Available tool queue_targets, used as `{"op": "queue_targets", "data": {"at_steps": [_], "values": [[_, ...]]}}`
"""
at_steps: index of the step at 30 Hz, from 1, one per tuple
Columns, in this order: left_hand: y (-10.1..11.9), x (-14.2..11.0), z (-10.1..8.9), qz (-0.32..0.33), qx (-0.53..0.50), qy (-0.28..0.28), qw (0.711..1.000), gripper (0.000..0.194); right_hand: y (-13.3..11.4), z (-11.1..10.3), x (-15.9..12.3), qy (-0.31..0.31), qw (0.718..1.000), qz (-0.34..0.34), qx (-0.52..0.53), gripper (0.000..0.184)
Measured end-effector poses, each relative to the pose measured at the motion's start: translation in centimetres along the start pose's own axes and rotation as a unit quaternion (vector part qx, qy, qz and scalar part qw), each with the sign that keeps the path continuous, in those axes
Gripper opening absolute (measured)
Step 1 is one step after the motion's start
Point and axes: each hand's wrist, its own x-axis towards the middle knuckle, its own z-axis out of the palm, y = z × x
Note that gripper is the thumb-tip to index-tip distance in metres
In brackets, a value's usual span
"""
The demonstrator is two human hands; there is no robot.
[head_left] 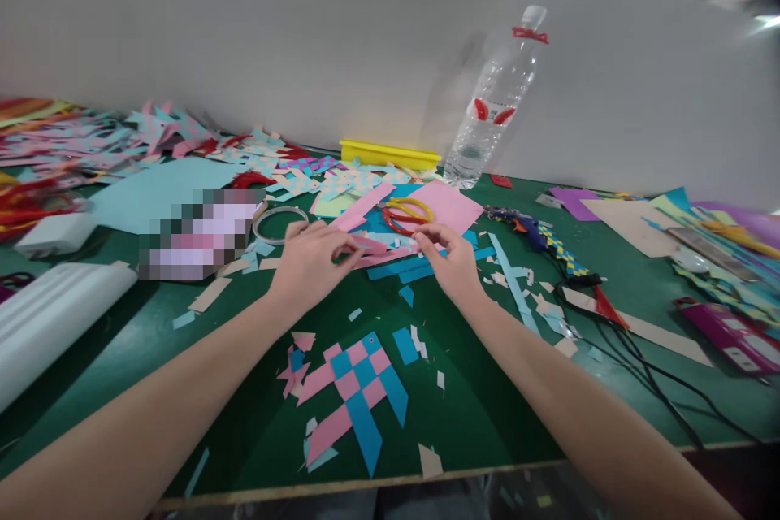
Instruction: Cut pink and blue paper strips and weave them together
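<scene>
Above the green table, my left hand (314, 258) pinches a pink paper strip (390, 254) between thumb and fingers. The strip runs across to my right hand (452, 260), whose thumb and fingertips close on its other end. Just behind the hands lie scissors with red and yellow handles (407, 211) on pink paper sheets (448, 207). Blue strips (411, 266) rest beneath and in front of the pink one. Closer to me, a woven pink and blue paper fish (359, 382) lies flat, with small paper scraps around it.
A tilted water bottle (493, 110) leans against the grey wall. A roll of clear tape (280, 223) and a blurred-out flat object (204, 236) lie left. Behind is a yellow tray (390, 155). Black cables (646, 378) and a magenta box (731, 333) occupy the right.
</scene>
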Motion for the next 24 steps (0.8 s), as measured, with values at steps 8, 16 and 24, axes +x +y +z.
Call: {"op": "queue_targets", "data": {"at_steps": [8,16,24], "values": [[-0.31,-0.33,0.62,0.056,0.045,-0.092,0.993,0.028,0.21,0.03,0.04,0.028,0.999,0.002,0.027,0.022],[-0.39,-0.22,0.67,0.033,0.067,-0.151,0.986,0.036,0.15,-0.24,0.19,0.088,0.994,0.012,0.065,0.028],[-0.18,-0.09,0.19,0.027,0.047,-0.166,0.985,0.034,-0.01,-0.19,0.2,0.087,0.993,0.004,0.074,0.026]]}}
